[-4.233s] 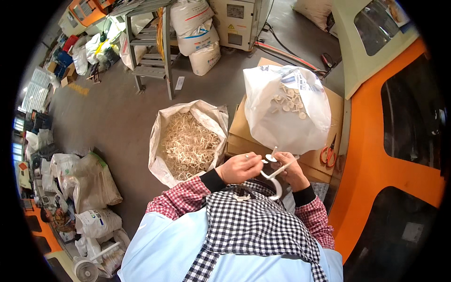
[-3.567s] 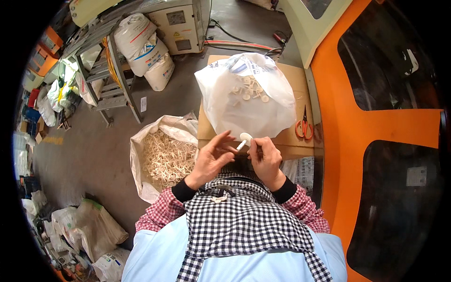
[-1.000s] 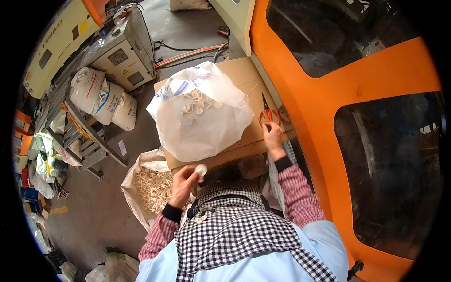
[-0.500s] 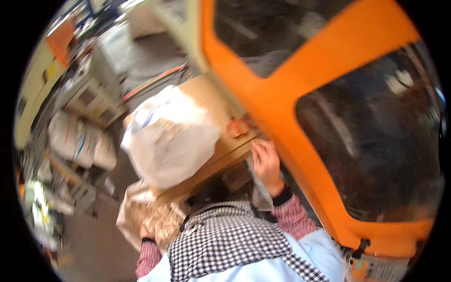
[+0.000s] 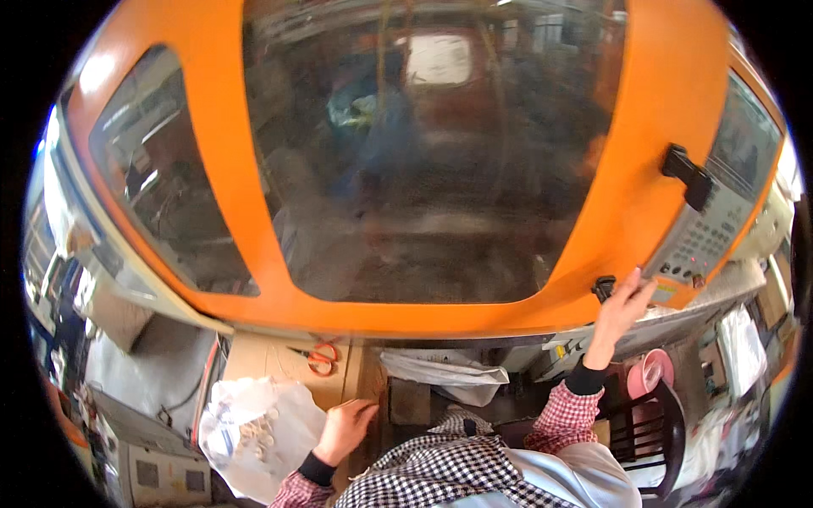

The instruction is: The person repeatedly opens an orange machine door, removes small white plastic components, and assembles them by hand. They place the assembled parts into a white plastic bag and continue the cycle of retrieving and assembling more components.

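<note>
While the right hand (image 5: 623,310) is raised at the lower right of the orange machine door (image 5: 457,318), its fingers extend beside a small black handle (image 5: 604,289) and the lower edge of a grey control panel (image 5: 696,237); whether they grip or press anything cannot be told. The left hand (image 5: 343,432) is lower and well apart from it, fingers loosely bent, with nothing visible in them, just beside an open white plastic bag (image 5: 296,411). Small off-white plastic pieces (image 5: 257,434) lie in that bag, which rests on the cardboard-covered surface (image 5: 254,361). Beyond the left hand, near the door, orange-handled scissors (image 5: 323,359) lie on the same cardboard. Farther right, a crumpled white plastic sheet (image 5: 453,378) is below the door, between the two hands. A large dark window (image 5: 440,212) fills the door's middle, and a larger black handle (image 5: 690,178) juts out beside the panel. Past the right sleeve (image 5: 569,415) are a dark chair (image 5: 671,433) and a pink tub (image 5: 663,366).
</note>
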### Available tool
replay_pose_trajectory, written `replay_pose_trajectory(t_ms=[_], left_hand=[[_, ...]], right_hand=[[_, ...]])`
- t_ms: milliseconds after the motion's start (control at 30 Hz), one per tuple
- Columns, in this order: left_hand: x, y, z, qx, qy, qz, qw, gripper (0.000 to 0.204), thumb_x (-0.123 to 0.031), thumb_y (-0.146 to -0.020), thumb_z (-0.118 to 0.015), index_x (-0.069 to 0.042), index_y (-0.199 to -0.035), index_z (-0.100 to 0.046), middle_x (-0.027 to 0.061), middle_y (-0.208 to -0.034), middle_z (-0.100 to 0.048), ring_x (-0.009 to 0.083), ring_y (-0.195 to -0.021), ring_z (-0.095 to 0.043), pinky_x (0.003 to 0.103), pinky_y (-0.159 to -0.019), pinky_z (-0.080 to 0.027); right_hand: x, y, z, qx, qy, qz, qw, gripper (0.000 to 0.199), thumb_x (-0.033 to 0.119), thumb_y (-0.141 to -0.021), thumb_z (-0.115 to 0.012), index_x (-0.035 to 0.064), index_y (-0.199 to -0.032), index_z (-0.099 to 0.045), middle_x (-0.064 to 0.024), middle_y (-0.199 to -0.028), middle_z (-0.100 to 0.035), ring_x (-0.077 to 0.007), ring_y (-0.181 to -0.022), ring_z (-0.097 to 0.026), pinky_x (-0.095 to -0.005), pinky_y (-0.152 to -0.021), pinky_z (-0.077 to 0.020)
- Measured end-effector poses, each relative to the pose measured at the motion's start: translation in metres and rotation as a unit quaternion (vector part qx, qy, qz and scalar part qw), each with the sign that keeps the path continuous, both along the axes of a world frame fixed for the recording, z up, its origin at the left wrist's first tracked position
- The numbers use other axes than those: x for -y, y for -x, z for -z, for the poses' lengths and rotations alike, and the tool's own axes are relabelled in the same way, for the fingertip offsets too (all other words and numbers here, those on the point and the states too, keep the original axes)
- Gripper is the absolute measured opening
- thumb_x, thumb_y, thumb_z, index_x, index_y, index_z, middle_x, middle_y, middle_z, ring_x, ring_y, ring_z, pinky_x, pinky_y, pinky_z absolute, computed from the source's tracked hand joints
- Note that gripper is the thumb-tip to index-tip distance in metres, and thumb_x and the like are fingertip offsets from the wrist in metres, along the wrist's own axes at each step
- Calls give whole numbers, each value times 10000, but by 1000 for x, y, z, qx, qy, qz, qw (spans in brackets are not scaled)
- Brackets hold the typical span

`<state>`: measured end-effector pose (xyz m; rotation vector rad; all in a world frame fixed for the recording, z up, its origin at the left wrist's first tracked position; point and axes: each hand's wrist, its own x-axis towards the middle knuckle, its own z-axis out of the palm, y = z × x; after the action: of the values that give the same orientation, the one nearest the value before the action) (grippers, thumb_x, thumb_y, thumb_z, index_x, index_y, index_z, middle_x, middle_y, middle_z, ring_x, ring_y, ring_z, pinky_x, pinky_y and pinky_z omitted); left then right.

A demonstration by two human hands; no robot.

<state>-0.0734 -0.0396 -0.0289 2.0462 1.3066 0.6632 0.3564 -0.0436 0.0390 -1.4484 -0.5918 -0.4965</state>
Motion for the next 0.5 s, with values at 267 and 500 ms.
replay_pose_trajectory(t_ms=[267,500], left_hand=[[-42,-151,-81,146,-197,212,946,529,-81,-812,-636,4,-1287,-418,170,-1203,-542,297,-1097,-537,352,-906,-423],[-49,-188,-73,115,-161,137,971,340,-26,-861,-547,15,-1192,-484,222,-1123,-543,368,-1058,-530,376,-879,-427]], right_hand=[[12,73,-2,132,88,-260,953,509,152,-928,-451,-12,-1368,-255,-209,-1165,-497,-313,-1029,-527,-377,-888,-414],[6,69,26,93,-38,-321,942,236,103,-910,-476,-54,-1080,-524,-178,-948,-589,-246,-855,-588,-327,-776,-472]])
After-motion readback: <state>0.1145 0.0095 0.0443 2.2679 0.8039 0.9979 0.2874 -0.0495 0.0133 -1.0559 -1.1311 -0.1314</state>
